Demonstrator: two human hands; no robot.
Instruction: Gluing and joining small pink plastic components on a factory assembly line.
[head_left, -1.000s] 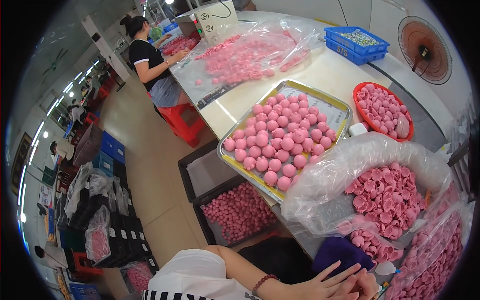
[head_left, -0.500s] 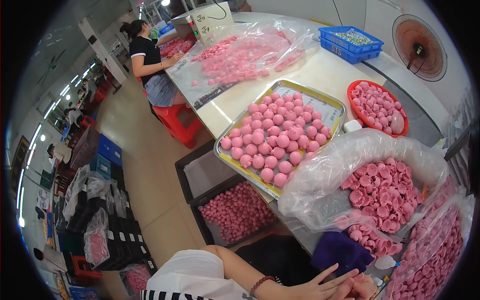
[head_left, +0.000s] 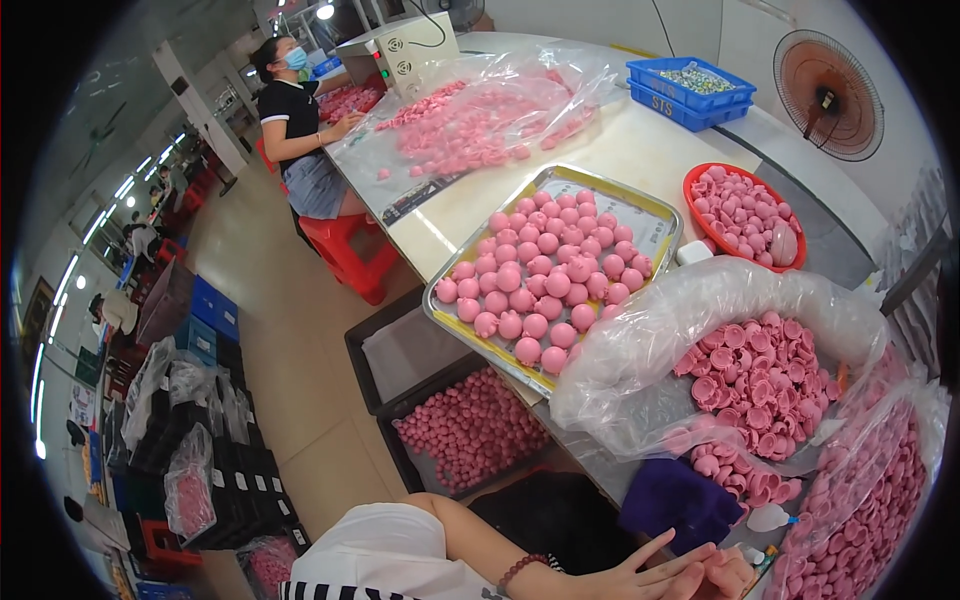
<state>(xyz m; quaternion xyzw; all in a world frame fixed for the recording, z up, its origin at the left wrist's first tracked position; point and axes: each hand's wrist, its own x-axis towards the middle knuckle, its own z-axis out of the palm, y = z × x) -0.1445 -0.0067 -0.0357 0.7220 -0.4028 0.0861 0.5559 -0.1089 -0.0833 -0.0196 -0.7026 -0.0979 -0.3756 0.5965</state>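
At the lower edge, my left hand (head_left: 640, 578) reaches across with its fingers stretched out, the index finger apart from the others. Its fingertips meet my right hand (head_left: 725, 573), whose fingers are curled. Anything between the two hands is hidden. Just beyond them a dark purple cloth (head_left: 680, 505) lies at the table edge. Beside it are a small white squeeze bottle (head_left: 768, 517) with a blue tip and a small capped tube (head_left: 767, 558). Pink cup-shaped half shells (head_left: 760, 385) fill an open clear plastic bag (head_left: 640, 345) farther off.
Round pink balls cover a metal tray (head_left: 655, 215). Behind it stand a red bowl (head_left: 695, 190) of pink pieces and stacked blue baskets (head_left: 690, 105). More balls fill a black crate (head_left: 400, 450) below the table. A masked co-worker (head_left: 290, 130) sits at the far left.
The whole view has shifted slightly. The co-worker's head has lifted and turned. My hands stay together in nearly the same pose.
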